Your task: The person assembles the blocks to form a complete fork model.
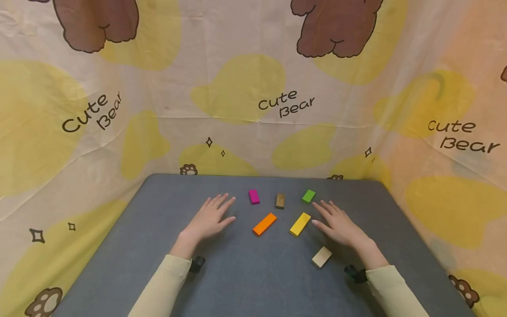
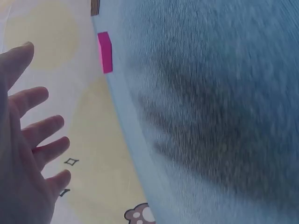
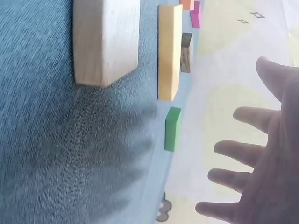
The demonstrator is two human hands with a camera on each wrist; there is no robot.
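My left hand (image 1: pixel 210 219) hovers above the table with its fingers spread, left of a magenta block (image 1: pixel 254 197) and an orange block (image 1: pixel 264 224). On the other side, my right hand (image 1: pixel 338 223) is spread out too, holding nothing. Closest to it are a yellow block (image 1: pixel 299 224), a green block (image 1: pixel 309 196) and a pale wooden block (image 1: pixel 321 257). A brown wood-grained block (image 1: pixel 280 200) lies between the magenta and green ones. In the right wrist view, the pale block (image 3: pixel 106 42) looms large, with the green block (image 3: pixel 173 129) farther off.
The blocks lie apart on a grey-blue table (image 1: pixel 237 281). Behind the table and along both sides hangs a printed cloth (image 1: pixel 237 88) with bears and lettering. Dark bands (image 1: pixel 197 264) sit at my wrists.
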